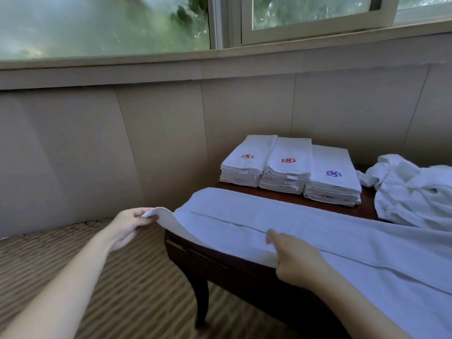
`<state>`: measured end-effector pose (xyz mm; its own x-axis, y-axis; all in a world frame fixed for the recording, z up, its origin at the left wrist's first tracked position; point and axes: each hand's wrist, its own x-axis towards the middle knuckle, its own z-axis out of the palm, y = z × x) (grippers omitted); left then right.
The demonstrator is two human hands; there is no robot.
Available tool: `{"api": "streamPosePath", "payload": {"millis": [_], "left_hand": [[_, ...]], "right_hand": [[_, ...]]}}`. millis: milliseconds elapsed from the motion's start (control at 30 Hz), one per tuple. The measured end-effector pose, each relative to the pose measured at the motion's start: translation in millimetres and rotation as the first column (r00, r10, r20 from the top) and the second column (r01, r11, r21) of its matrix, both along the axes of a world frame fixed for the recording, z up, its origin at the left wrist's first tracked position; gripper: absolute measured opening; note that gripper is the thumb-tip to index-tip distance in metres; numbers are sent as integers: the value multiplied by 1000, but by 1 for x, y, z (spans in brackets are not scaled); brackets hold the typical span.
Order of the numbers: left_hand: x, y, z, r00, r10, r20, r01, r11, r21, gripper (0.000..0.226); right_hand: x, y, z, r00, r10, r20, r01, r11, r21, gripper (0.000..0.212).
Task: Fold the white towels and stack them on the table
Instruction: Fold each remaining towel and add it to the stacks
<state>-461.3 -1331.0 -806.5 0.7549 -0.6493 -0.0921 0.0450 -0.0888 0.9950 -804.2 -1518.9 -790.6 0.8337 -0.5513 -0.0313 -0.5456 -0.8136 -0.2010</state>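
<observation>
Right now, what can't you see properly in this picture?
Head view:
- Towel: right end cut off by the frame edge.
- Right hand: fingertip blurred; whether it holds the towel is unclear.
- Crumpled heap: cut off at the right edge.
- Stack tags: too small to read.
- Table: top mostly hidden under towels.

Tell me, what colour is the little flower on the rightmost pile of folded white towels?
Blue-purple stitched flower emblem, clearest in head view.

A dark table [367, 206] bears three folded towel stacks [288, 165], a spread towel [318, 236] and crumpled towels [415, 192].
</observation>
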Motion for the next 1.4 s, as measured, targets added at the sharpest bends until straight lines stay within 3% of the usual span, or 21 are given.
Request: {"api": "streamPosePath", "payload": {"millis": [67,133,200,267,400,467,533,600,700,767,867,933,1000,1067,1167,1233,1300,1367,1400], "left_hand": [[5,-10,0,998,50,33,-50,998,-26,18],[13,-25,5,990,101,96,-100,995,-20,22],[19,-47,13,988,102,119,-102,995,-7,24],[24,-77,22,983,115,143,-115,993,-7,25],[36,-145,31,900,227,373,-256,966,30,45],[47,-172,23,834,138,535,-283,938,198,41],[59,-191,-1,786,-66,615,-300,829,471,31],[69,-200,-26,825,-206,526,-239,717,655,33],[76,-202,-31,856,-224,465,-219,659,720,42],[69,-203,-22,771,-249,587,-322,643,695,31],[24,-220,-6,526,-259,810,-452,722,524,21],[-28,-242,4,399,-381,834,-355,774,524,23],[-91,-267,6,370,-530,763,-138,781,609,25],[-155,-287,-2,341,-661,669,48,723,689,35],[-228,-298,-22,245,-725,644,88,678,730,49],[-251,-296,-30,219,-732,645,77,672,737,52],[-256,-289,-33,183,-746,640,120,663,739,53],[-252,-278,-34,114,-770,628,185,638,748,56],[-250,-272,-33,89,-778,622,213,624,751,59]], "right_hand": [[-4,-20,19,999,-23,-36,27,992,124,27],[-9,-45,34,998,-10,-58,18,989,147,5],[-9,-69,46,997,-64,-49,72,982,174,28],[-3,-98,53,986,-168,7,164,970,179,30],[20,-156,41,948,-319,-15,319,948,-9,37],[29,-180,17,929,-364,-70,363,931,-32,36],[32,-197,-7,909,-409,-79,408,913,-28,40],[31,-209,-20,898,-440,-21,440,898,-16,47],[24,-216,-28,884,-463,61,464,886,-13,49],[17,-210,-29,880,-468,75,471,882,-21,41],[1,-196,-26,880,-468,80,474,877,-80,25],[-17,-185,-25,868,-494,55,497,856,-144,3],[-45,-172,-22,830,-558,-29,543,818,-189,18],[-80,-161,-17,796,-598,-90,578,796,-182,20],[-143,-150,-2,772,-597,-219,577,802,-154,14],[-186,-143,16,732,-591,-340,611,789,-55,25],[-225,-139,32,738,-524,-426,645,732,217,30],[-256,-131,45,761,-499,-414,648,554,523,33],[-267,-129,48,754,-502,-424,652,488,581,31]]}}
